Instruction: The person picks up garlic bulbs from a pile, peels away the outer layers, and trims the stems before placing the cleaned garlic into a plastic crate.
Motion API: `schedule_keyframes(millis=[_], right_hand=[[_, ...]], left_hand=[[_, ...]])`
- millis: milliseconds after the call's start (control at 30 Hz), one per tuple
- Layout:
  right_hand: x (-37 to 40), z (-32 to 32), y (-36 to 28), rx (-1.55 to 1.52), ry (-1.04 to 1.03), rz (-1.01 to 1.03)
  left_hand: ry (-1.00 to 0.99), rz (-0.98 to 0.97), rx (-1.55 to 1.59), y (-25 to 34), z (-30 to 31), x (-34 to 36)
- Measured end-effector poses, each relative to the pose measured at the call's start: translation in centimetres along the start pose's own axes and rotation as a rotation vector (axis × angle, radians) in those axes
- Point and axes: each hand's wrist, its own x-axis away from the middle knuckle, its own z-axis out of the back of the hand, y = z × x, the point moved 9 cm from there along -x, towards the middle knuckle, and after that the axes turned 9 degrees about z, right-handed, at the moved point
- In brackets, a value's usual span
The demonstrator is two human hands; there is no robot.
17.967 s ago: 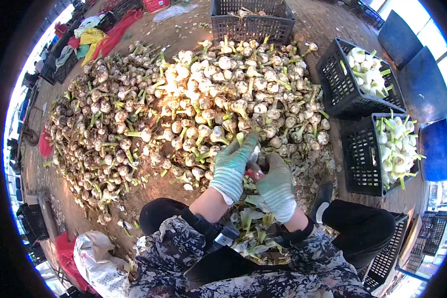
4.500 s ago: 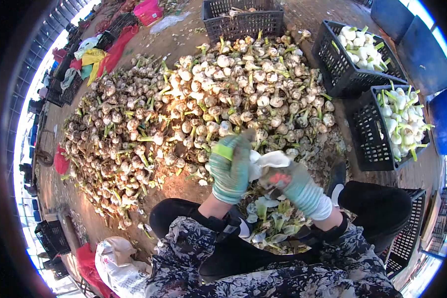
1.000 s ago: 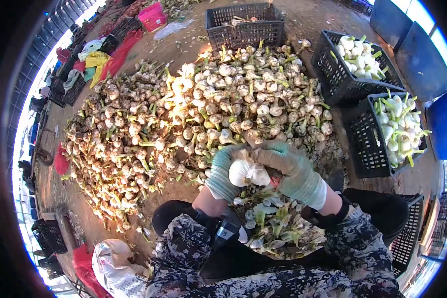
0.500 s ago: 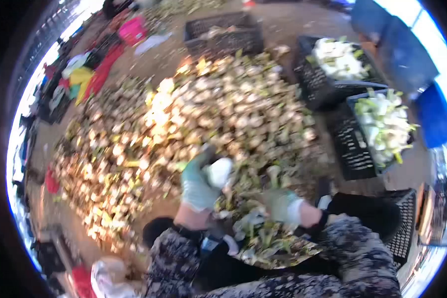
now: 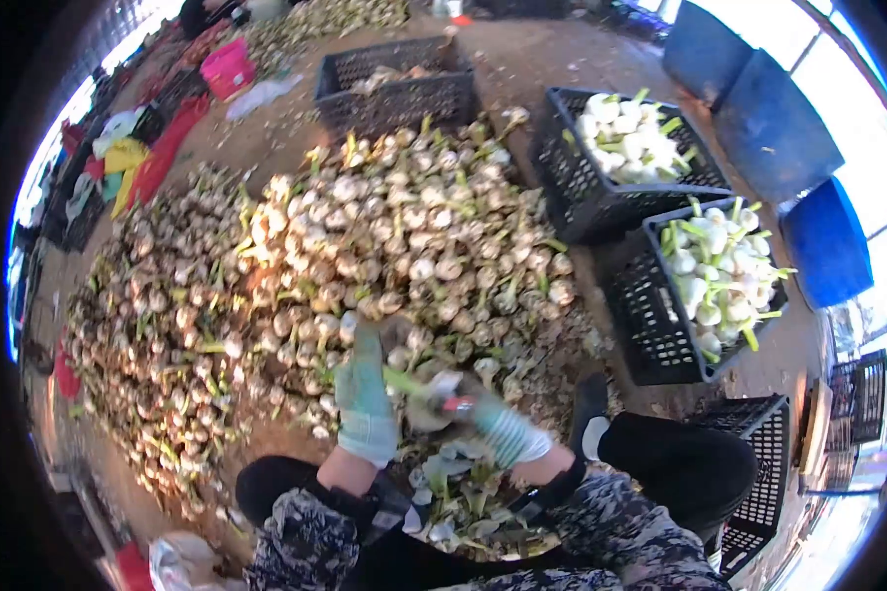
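Observation:
Both hands wear green-striped knit gloves. My left hand [image 5: 365, 392] grips an unpeeled garlic bulb [image 5: 426, 402] by its green stalk, just above my lap. My right hand [image 5: 495, 426] is closed on a small red-handled cutter [image 5: 457, 404], which is pressed against the bulb. The hands are blurred, so I cannot make out the blade. A big pile of unpeeled garlic [image 5: 365, 236] with green stalks lies on the ground straight in front of them. A heap of peelings and cut stalks [image 5: 453, 497] sits between my knees.
To the right are two black crates [image 5: 572, 187] [image 5: 650, 345] holding white cleaned garlic. Behind the pile stands a nearly empty black crate [image 5: 394, 94]. Another empty crate [image 5: 759, 473] is by my right leg, and my black shoe [image 5: 589, 409] is below the pile. Blue seats [image 5: 774, 123] are at the far right.
The white cleaned bulb I held a second ago is gone from my hands. My left hand now holds a dirtier bulb with a stalk, and the view has swung towards the crates.

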Motion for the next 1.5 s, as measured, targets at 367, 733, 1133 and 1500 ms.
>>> schedule_keyframes(millis=[367, 733, 1133, 1500], right_hand=[[-1.0, 8.9, -33.8, -0.253, -0.017, 0.922], [-14.7, 8.9, -2.6, 1.737, 0.392, -0.074], [-9.3, -2.3, -4.2, 1.18, -0.098, 0.413], [0.6, -13.3, -6.9, 1.886, -0.171, 0.856]], left_hand=[[0.171, 0.29, 0.37, -3.7, 3.4, -4.1], [0.225, 0.254, 0.225, -2.9, 6.2, -3.9], [0.185, 0.298, -0.004, -3.3, 8.1, -3.9], [-0.284, 0.228, -0.049, -1.0, 3.8, -0.2]])
